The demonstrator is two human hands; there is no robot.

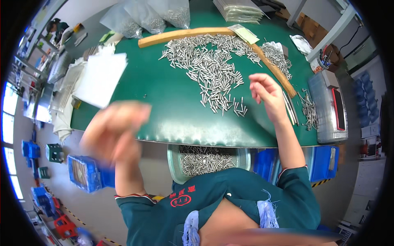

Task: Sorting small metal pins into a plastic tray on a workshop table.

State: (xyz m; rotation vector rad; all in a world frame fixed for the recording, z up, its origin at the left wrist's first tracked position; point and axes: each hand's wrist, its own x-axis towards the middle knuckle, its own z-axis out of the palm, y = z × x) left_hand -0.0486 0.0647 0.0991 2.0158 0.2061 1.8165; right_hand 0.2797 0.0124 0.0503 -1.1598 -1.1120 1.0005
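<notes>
Centrally, a pile of silver metal pins (213, 74) lies loose on the green worktop (164, 98). The right hand (266, 93) is positioned above the worktop, just to the right of the pile; its fingers are curled in toward the thumb, and whether they pinch a pin cannot be told. The left hand (117, 131) is positioned to the left of the pile, nearer the person and well apart from it; it is blurred, so the state of its fingers cannot be told. One wooden strip (180, 35) borders the far side of the pile; a second strip (274, 69) runs obliquely to its right, with a smaller heap of metal parts (277, 56) beyond. Clear bags (150, 20) containing metal parts stand behind the pile, toward its left. White sheets (100, 78) lie to its left. On the near side of the pile, below the worktop edge, a pale green basket (174, 164) holds further metal parts.
</notes>
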